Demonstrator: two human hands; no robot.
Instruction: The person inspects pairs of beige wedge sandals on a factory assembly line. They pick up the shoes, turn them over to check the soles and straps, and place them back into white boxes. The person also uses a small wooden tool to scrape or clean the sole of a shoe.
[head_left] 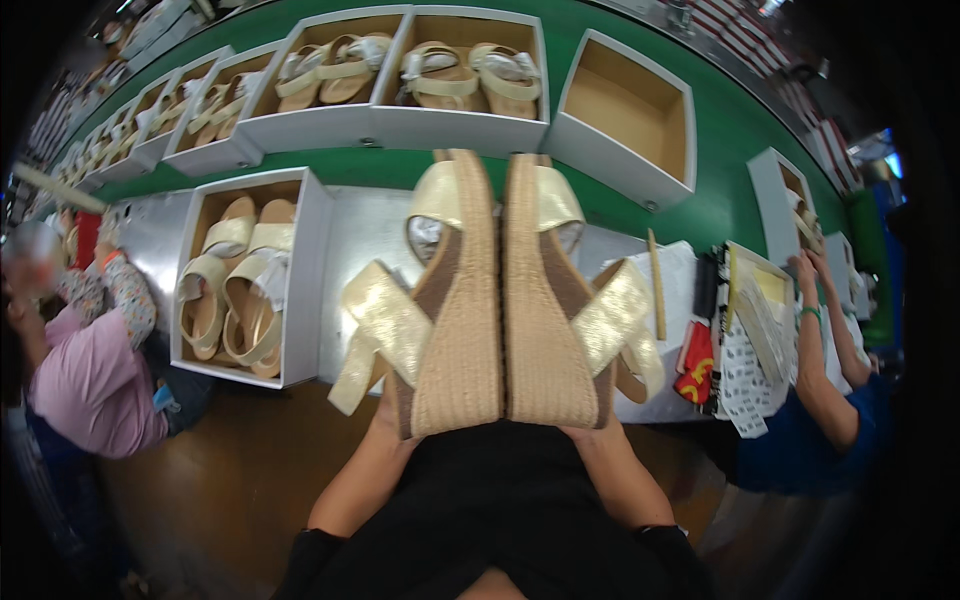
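Two wedge sandals with pale gold straps and woven tan soles are held up side by side, their inner sides almost touching. My left hand (390, 418) grips the left wedge sandal (455, 330) near its heel. Around the heel of the right wedge sandal (548, 330) my right hand (597, 436) is closed. The fingers of both hands are mostly hidden behind the shoes. White stuffing shows inside the straps toward the toes.
An open white box (300, 290) with a sandal pair stands on the metal bench at left. Several filled boxes line the green belt (720, 200), beside a box without shoes (640, 110). Right lie red-handled scissors (695, 365) and label sheets (745, 400). Co-workers sit at both sides.
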